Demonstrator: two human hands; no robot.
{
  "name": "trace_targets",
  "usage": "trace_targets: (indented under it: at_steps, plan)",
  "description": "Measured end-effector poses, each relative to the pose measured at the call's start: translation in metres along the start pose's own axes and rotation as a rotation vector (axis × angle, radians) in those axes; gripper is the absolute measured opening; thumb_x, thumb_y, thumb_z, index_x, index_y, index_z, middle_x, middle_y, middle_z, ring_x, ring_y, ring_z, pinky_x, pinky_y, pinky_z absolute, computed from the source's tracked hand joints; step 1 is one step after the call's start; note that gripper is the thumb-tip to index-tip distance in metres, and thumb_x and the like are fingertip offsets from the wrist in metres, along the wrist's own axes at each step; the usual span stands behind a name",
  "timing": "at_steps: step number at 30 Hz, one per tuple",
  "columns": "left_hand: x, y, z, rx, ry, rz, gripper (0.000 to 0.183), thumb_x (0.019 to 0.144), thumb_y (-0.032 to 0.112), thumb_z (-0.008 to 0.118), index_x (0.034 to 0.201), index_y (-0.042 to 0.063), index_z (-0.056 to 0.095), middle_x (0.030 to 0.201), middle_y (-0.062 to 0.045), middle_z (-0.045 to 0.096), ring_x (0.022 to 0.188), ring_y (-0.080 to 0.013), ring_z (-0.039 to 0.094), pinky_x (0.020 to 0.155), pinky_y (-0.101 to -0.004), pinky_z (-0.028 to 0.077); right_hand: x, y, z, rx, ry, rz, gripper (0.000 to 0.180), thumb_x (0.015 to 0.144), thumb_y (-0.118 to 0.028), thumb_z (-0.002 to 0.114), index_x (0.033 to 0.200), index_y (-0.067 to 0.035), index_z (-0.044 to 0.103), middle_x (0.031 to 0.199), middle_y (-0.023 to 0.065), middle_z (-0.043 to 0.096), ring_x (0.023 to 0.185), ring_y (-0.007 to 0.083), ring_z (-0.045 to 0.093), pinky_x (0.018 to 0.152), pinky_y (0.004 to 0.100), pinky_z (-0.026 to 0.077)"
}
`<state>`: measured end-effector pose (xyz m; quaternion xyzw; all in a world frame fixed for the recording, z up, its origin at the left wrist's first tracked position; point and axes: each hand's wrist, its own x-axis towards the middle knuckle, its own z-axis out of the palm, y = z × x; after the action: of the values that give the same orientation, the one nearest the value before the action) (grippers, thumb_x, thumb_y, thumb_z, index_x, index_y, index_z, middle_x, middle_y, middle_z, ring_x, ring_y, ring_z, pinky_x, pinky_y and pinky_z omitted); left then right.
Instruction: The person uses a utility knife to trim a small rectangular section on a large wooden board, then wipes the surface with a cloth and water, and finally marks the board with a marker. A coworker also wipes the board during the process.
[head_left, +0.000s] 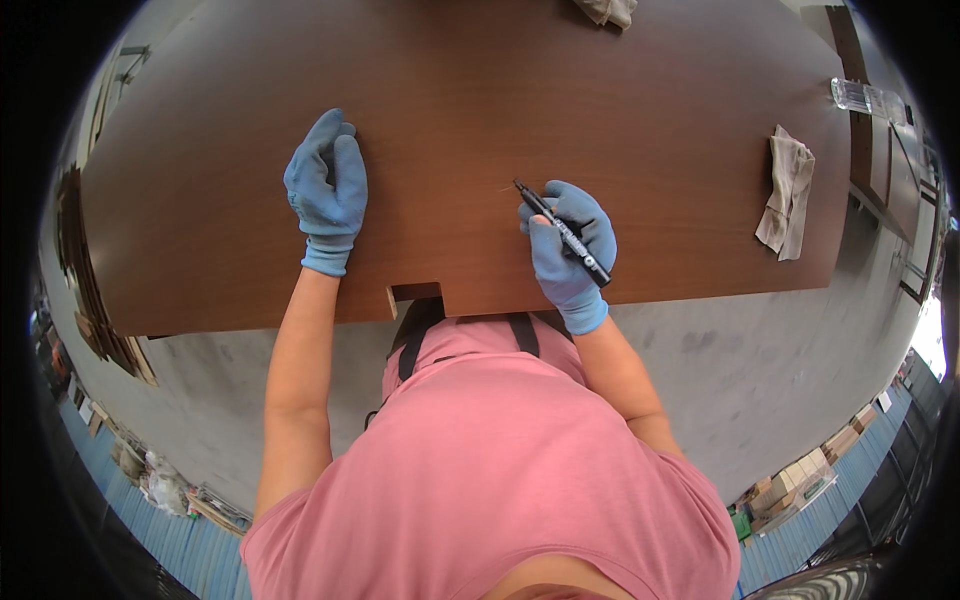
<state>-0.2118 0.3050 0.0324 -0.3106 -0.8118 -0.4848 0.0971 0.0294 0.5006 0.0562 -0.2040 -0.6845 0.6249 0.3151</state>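
Note:
A large brown wood-finish panel (450, 112) lies flat before me, with a rectangular notch (417, 292) cut in its near edge. My right hand (574, 240), in a blue coated glove, holds a black marker pen (564, 234), its tip pointing up and left close to the panel. A thin, light mark or sliver shows on the surface by the tip; I cannot tell which. In a matching glove, my left hand (328, 180) is over the panel left of the notch, fingers loosely curled and nothing seen in it.
A folded beige cloth (786, 195) lies near the panel's right end, another cloth (609, 11) at the far edge. Beyond the right end are a clear plastic bottle (866, 100) and more panels. Stacked boards (82, 262) stand low at the left.

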Motion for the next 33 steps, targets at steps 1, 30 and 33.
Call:
trace_targets:
  at_steps: [1, 30, 33]
  plan:
    - [0.001, 0.001, 0.000, 0.009, -0.005, -0.003, 0.022, 0.105, 0.008, 0.070, 0.122, -0.005, 0.074, 0.106, -0.016, 0.084, 0.078, -0.0148, 0.075, 0.072, -0.0283, 0.060, 0.000, 0.001, 0.004, -0.078, 0.015, -0.091, 0.022, 0.096, -0.008, 0.080, 0.101, -0.005, 0.058, 0.076, 0.0095, 0.068, 0.067, 0.0250, 0.057, 0.063, 0.0355, 0.050]
    - [0.005, -0.002, 0.000, -0.021, -0.040, 0.022, 0.019, 0.102, -0.004, 0.069, 0.120, -0.002, 0.071, 0.122, -0.019, 0.082, 0.096, -0.0236, 0.081, 0.083, -0.0337, 0.064, -0.014, 0.006, 0.020, -0.300, 0.135, -0.133, 0.025, 0.095, -0.002, 0.080, 0.104, -0.005, 0.057, 0.072, 0.0091, 0.063, 0.062, 0.0272, 0.055, 0.067, 0.0415, 0.056]
    - [0.005, -0.002, -0.002, -0.016, -0.058, 0.009, 0.017, 0.101, -0.004, 0.069, 0.119, -0.002, 0.071, 0.124, -0.019, 0.081, 0.097, -0.0241, 0.082, 0.084, -0.0341, 0.065, -0.013, 0.004, 0.021, -0.308, 0.119, -0.126, 0.023, 0.095, -0.004, 0.079, 0.102, -0.005, 0.057, 0.072, 0.0093, 0.064, 0.062, 0.0276, 0.055, 0.066, 0.0406, 0.055]
